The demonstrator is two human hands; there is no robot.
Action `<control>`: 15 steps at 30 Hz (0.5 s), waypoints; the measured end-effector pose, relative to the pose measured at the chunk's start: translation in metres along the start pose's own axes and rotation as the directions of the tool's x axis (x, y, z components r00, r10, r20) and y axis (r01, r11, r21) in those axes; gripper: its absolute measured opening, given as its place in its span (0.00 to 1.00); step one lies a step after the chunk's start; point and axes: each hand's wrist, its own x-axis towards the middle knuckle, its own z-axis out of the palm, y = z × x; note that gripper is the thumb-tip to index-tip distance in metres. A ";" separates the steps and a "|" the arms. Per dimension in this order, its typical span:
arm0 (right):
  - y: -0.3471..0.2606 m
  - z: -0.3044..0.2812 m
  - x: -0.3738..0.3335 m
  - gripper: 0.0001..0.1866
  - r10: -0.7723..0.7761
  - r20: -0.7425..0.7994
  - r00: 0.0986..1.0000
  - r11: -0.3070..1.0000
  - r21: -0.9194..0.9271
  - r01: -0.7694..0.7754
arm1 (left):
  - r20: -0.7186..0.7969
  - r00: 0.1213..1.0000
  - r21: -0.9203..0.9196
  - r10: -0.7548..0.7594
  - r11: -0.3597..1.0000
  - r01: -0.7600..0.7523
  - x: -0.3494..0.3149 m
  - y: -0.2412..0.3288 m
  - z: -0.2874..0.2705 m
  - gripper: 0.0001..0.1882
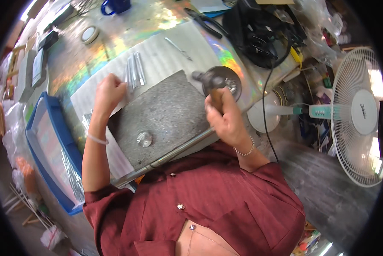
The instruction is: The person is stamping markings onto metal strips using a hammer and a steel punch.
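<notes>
My right hand (227,123) is wrapped round the brown handle of a hammer (217,99). Its dark head is smeared by motion and hangs over a round dark bowl (237,90) with shiny bits inside. Beyond the left edge of a grey slab (168,113), my left hand (110,94) is closed; whatever it may hold is hidden. Several silver rods (135,70) lie side by side just beyond that hand. On the slab's near part sits a small round shiny metal piece (144,139). A thin pointed tool (178,48) rests on the white sheet (159,47).
A blue tray (50,123) holding thin silver rods stands at my left. Black-handled pliers (204,22) and a black bag (255,30) with a hanging cable lie at the far right. A white fan (360,111) stands to the right. A blue mug (115,6) is at the back.
</notes>
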 end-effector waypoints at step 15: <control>0.040 -0.078 0.064 0.10 -0.115 0.288 0.951 0.606 -0.738 0.297 | -0.105 0.964 -0.733 -0.243 0.675 0.090 -0.160 0.040 -0.070 0.03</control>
